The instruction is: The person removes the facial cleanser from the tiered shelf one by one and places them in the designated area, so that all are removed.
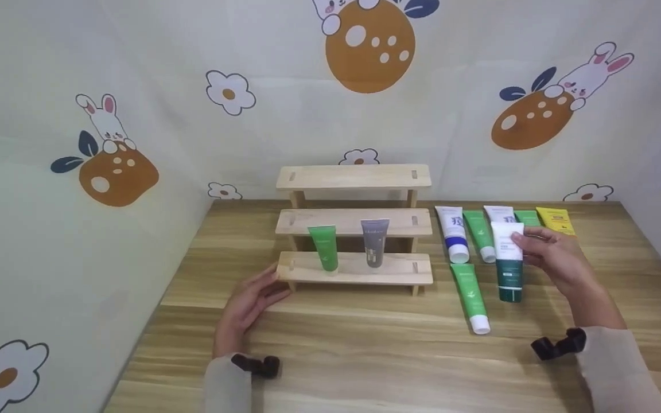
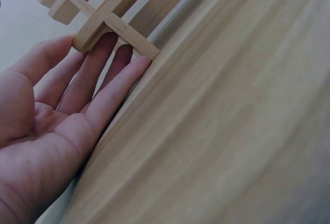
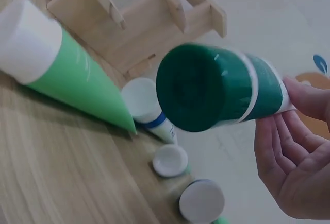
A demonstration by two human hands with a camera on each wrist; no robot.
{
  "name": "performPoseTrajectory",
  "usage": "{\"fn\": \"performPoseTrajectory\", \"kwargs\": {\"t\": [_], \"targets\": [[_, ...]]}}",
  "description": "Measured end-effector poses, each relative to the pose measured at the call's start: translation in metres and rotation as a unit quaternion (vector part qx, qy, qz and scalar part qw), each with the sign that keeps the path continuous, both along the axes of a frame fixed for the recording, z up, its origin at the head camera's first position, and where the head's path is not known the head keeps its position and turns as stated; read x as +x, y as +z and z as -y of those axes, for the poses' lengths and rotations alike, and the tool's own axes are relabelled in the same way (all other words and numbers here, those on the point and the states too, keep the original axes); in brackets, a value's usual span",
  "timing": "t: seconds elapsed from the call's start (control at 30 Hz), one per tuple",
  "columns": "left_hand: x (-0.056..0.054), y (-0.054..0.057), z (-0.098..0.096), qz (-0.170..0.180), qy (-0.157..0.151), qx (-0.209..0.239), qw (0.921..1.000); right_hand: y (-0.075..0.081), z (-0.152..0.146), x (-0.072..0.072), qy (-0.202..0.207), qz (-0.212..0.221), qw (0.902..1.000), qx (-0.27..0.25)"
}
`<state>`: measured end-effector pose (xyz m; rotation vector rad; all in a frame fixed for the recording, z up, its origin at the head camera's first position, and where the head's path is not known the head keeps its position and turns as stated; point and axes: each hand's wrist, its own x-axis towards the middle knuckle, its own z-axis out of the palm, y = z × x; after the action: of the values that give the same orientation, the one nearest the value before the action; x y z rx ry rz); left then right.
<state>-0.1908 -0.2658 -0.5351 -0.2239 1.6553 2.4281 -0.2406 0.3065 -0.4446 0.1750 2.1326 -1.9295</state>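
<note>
A three-step wooden display shelf (image 1: 353, 276) stands on the table. My left hand (image 1: 255, 304) holds the left end of its lowest step; in the left wrist view, the thumb (image 2: 49, 54) is at the board's corner and the other fingers reach beneath. A small green tube (image 1: 323, 248) and a grey tube (image 1: 374, 244) stand upright on that step. With my right hand (image 1: 554, 258) I grip a white and dark green squeeze tube (image 1: 509, 274), cap down, above the other tubes. Its dark green cap (image 3: 191, 87) faces the right wrist camera.
Right of the shelf lie a white tube with a blue band (image 1: 453, 229), a green tube (image 1: 479, 232), another white tube (image 1: 497, 213), another green one (image 1: 528, 218) and a yellow tube (image 1: 554, 219). Nearer me lies a green tube with a white cap (image 1: 469, 295). Printed cloth (image 1: 284, 115) hangs behind.
</note>
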Motion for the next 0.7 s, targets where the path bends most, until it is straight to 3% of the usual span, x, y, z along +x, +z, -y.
{"fn": "performPoseTrajectory", "kwargs": {"t": [0.03, 0.2, 0.33, 0.7], "targets": [[0.0, 0.0, 0.0, -0.001, 0.001, 0.0, 1.0, -0.003, -0.003, -0.001, 0.009, 0.012, 0.9998, -0.012], [0.0, 0.001, 0.0, -0.001, 0.005, -0.005, 1.0, -0.012, -0.01, -0.008, 0.058, 0.061, 0.9957, 0.039], [0.0, 0.001, 0.0, 0.002, 0.004, -0.011, 0.9999, -0.018, -0.011, -0.011, 0.078, 0.075, 0.9919, 0.067], [-0.002, 0.0, -0.001, 0.004, -0.007, -0.015, 0.9999, -0.031, -0.008, -0.009, 0.114, 0.099, 0.9874, 0.047]]}}
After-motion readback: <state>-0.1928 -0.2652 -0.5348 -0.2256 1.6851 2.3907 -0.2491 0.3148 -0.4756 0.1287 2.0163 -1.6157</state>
